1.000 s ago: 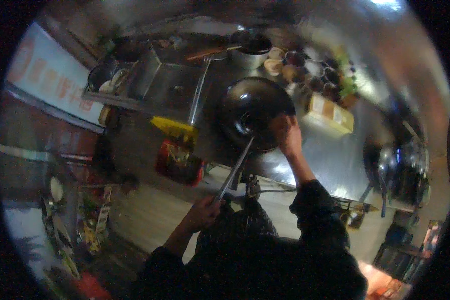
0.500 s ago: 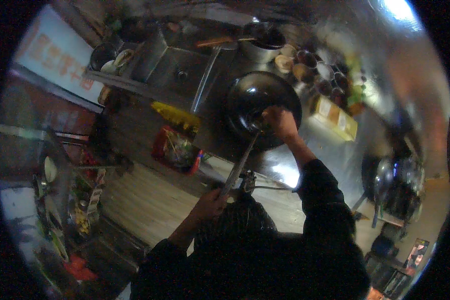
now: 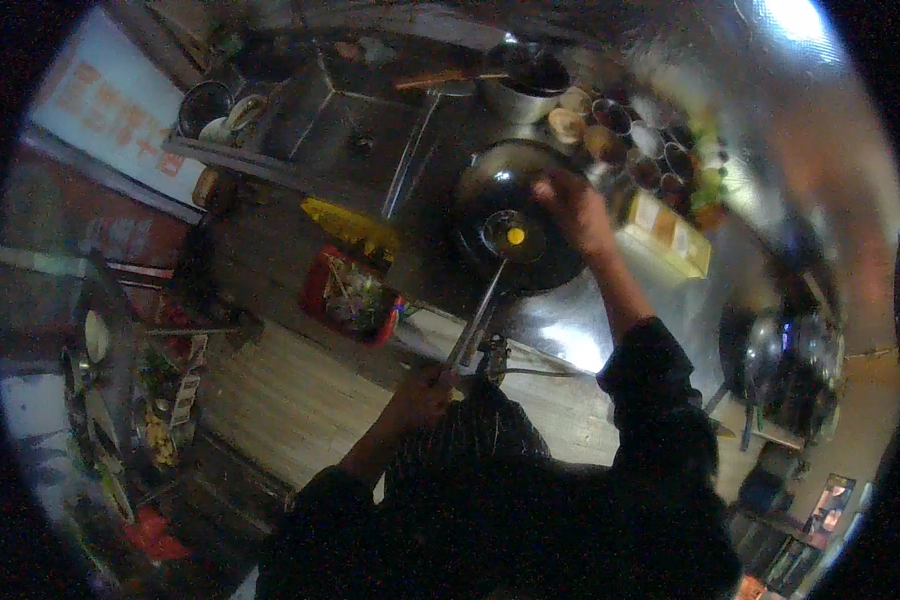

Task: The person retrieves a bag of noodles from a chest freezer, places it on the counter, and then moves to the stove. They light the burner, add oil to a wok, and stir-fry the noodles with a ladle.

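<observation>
A dark wok [image 3: 475,185] stands on the stove in front of me. My left hand [image 3: 425,396], low and left of the wok, is closed round the long handle of a metal ladle [image 3: 487,300]. The ladle's round bowl rests within the wok's outline; whether it touches the wok cannot be told. A bright yellow egg yolk [image 3: 516,236] lies in that bowl. Over the wok's right side hovers my right hand [image 3: 578,215], its fingers curled together and slightly blurred; what they hold, if anything, is hidden.
Several seasoning bowls [image 3: 610,117] and a steel pot [image 3: 520,108] sit beyond the wok. A yellow rectangular tin [image 3: 667,235] is at its right. A red basket [image 3: 320,312] and a sink [image 3: 355,125] lie to the left; shiny pans [image 3: 795,360] are far right.
My right hand has lifted up and away from the ladle's bowl, toward the wok's far right side. The yolk in the ladle now shows plainly. My left hand keeps its hold on the handle.
</observation>
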A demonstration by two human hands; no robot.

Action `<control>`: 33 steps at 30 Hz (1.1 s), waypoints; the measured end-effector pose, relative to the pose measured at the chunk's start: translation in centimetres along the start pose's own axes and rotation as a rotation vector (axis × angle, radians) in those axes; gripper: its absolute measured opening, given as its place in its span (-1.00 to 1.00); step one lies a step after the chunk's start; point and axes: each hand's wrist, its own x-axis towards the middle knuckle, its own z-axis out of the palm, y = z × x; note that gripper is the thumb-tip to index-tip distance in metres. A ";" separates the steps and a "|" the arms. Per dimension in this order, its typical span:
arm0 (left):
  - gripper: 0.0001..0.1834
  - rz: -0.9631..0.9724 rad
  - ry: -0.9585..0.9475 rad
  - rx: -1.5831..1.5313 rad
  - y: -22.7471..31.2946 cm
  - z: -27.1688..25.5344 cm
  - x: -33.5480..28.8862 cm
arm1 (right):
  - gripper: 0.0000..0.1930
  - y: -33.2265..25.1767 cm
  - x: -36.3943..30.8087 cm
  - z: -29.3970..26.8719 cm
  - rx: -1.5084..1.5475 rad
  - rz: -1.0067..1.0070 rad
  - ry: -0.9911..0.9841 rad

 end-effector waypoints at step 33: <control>-0.55 0.049 -0.151 -0.015 -3.5 -1.6 2.0 | -0.78 8.4 -17.6 2.8 0.200 0.340 -0.097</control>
